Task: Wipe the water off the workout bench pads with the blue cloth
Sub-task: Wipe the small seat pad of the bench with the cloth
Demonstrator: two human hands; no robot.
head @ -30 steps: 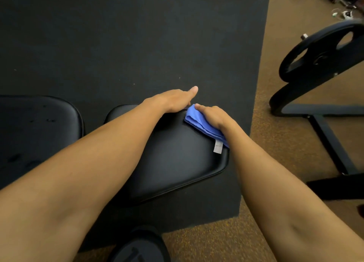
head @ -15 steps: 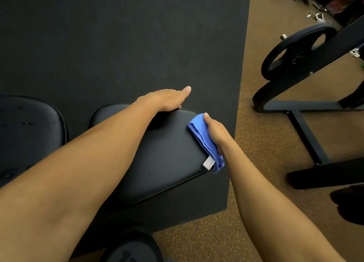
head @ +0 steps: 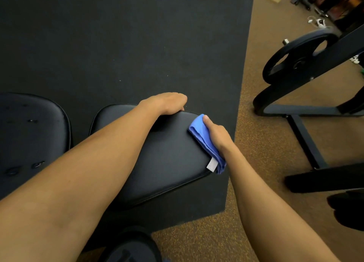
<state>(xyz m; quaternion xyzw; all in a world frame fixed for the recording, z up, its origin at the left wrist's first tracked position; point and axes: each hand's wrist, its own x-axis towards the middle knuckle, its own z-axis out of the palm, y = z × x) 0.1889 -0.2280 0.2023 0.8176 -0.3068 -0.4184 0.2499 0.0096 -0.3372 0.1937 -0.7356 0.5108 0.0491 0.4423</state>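
Observation:
Two black bench pads lie side by side below me. The right pad (head: 165,163) has my left hand (head: 167,103) on its far edge, fingers curled over the rim. My right hand (head: 216,133) grips the folded blue cloth (head: 202,137) against that pad's right edge; a white tag hangs from the cloth's near end. The left pad (head: 33,135) carries several water drops on its surface.
A black rubber mat (head: 137,35) lies under the bench, with brown carpet (head: 256,173) to the right. A black weight plate (head: 295,58) on a black rack frame (head: 303,131) stands at the right. A dark round object (head: 130,246) sits at the bottom edge.
My right hand has drawn the blue cloth from the pad's far right corner toward me along its right edge. My left hand's fingers have curled over the far rim.

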